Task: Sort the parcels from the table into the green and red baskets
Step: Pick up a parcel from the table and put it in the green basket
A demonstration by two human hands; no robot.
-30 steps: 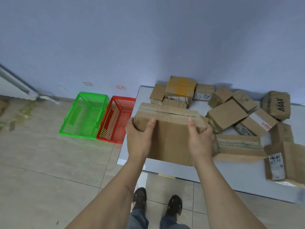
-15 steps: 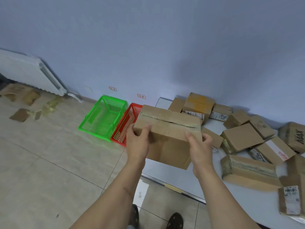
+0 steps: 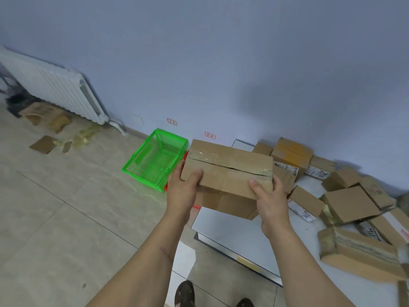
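Nearest, two sandalled feet (image 3: 184, 293) on the tiled floor (image 3: 55, 218). Above them, both forearms reaching forward. Left hand (image 3: 182, 188) gripping the left end of a large taped cardboard box (image 3: 228, 173), thumb on its top face and fingers under the side. Right hand (image 3: 269, 200) gripping the right end likewise, thumb over the top edge. Box held in the air, above the left corner of the grey table (image 3: 234, 231) and mostly hiding the red basket (image 3: 195, 207), only slivers of red showing beside the left hand. To the right, across the table, a scatter of other cardboard parcels (image 3: 352, 204), some with printed labels. Just left of the box, on the floor, the green basket (image 3: 141, 167), nothing inside. Farther left, cardboard scraps (image 3: 43, 144) on the floor and a white radiator (image 3: 55, 89) against the blue wall (image 3: 221, 63). Two small red tags (image 3: 172, 122) on the wall behind the baskets.
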